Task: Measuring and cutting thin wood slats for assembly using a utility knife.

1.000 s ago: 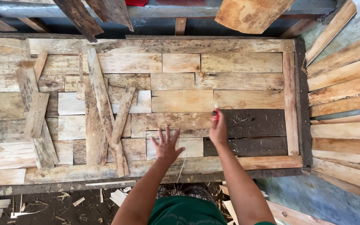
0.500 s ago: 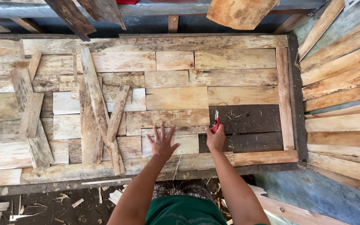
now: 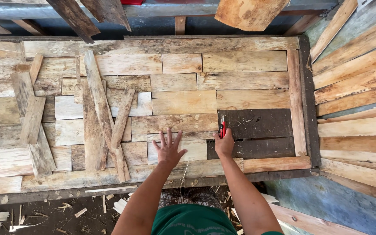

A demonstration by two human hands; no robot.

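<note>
A: Fingers [image 3: 169, 138] of the left hand [image 3: 169, 151] were spread wide and pressed flat on a pale short board [image 3: 193, 150], low in the middle of the frame.

B: And the right hand [image 3: 224, 144]?

A: Its fingers were curled tight around a red-handled tool [image 3: 223, 127], pinching it so that the tip pointed up the frame. What kind of tool it was, I couldn't tell. It sat right at the left edge of a dark gap [image 3: 257, 134] in the boards, just right of center.

B: What lay around the hands?

A: A patchwork panel [image 3: 223, 82] of short planks set in rows, framed by a long board [image 3: 153, 45] across the top and an upright strip [image 3: 296, 100] on the right. Everything rested on the surface [image 3: 44, 196], whose dark front edge ran along the lower left.

B: Anything loose?

A: Several rough slats [image 3: 103, 113] lay slanted across the panel's left-center, with a few more [image 3: 31, 122] farther left. Clean planks [image 3: 357, 95] were stacked along the right side of the frame. Wood chips [image 3: 66, 213] were scattered over the floor at lower left.
</note>
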